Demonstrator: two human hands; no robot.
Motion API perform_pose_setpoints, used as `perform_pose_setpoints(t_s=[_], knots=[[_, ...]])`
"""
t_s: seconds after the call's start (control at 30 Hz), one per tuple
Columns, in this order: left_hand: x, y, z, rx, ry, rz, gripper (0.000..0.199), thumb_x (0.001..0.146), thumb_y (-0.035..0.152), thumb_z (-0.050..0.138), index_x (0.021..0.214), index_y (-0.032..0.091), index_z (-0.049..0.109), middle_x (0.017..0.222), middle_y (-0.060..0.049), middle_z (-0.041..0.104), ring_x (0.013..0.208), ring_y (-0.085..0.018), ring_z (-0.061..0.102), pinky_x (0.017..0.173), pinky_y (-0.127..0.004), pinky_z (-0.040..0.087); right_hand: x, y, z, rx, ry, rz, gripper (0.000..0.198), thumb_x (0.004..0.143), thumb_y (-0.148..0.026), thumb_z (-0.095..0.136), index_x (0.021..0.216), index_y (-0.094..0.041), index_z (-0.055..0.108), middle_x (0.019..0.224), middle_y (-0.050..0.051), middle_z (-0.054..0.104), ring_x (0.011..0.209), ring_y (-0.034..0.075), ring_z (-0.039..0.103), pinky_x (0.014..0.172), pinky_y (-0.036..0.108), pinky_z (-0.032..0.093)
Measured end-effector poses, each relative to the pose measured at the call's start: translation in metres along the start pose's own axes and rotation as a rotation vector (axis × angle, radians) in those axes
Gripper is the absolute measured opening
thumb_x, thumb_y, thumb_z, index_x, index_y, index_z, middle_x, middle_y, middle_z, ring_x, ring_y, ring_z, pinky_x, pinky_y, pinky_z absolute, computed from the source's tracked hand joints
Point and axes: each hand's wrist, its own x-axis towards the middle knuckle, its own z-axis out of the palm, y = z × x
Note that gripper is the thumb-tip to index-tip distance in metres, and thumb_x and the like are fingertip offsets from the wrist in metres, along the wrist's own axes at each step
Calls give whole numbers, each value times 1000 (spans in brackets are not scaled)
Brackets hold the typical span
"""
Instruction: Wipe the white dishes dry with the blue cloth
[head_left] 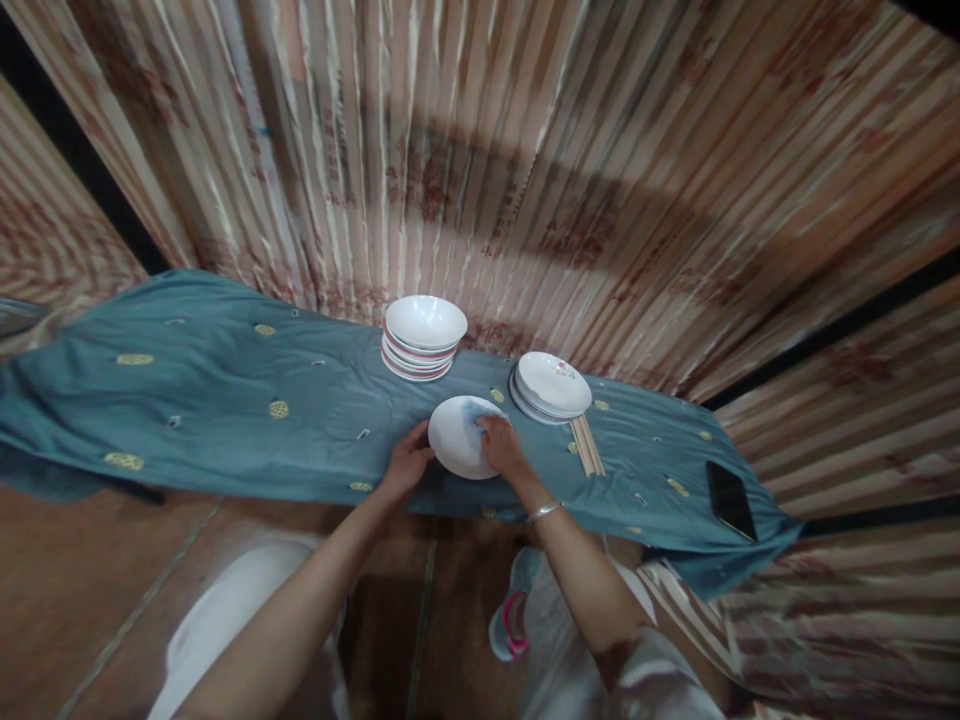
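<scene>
A white plate (454, 455) is held over the front edge of the table, in the middle of the view. At its left rim my left hand (410, 458) grips it, the fingers reaching beneath. My right hand (501, 443) presses a light blue cloth (474, 408) against the plate's face; the fingers are closed on it and partly hide it. Just behind the plate stands a stack of white bowls (426, 325) with red rims. To the right sits a stack of white plates (553, 385), the top one with a small flower print.
A green-blue cloth with yellow patterns covers the table (225, 400). Several wooden chopsticks (587, 446) lie by the plate stack. A black phone (730, 500) rests near the right end. Pleated curtains (480, 180) hang behind, with dark poles (82, 150) at the sides.
</scene>
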Motion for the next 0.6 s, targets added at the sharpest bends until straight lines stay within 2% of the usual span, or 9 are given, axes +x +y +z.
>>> perform_pose_setpoints(t_s=[0.33,0.47,0.6], knots=[[1,-1,0,4,-1,15,53,55,15,58,107,17,69,108,-6,71,110,-29,59,101,-46,41,3,-37,12,164,-14,-72,42,77,-4,51,113,-19,69,124,8,65,117,24,56,106,37,41],[2,-2,-1,18,9,20,53,54,15,58,105,16,70,107,-5,72,109,-29,60,101,-45,41,-5,-43,9,251,-65,-97,41,77,-4,51,111,-17,70,126,8,64,118,24,57,106,38,41],[1,1,0,47,-2,32,48,54,16,58,100,16,71,103,-5,72,103,-28,62,98,-44,42,-13,-45,2,338,-109,-124,40,75,-3,52,106,-18,72,120,7,68,116,22,59,106,37,42]])
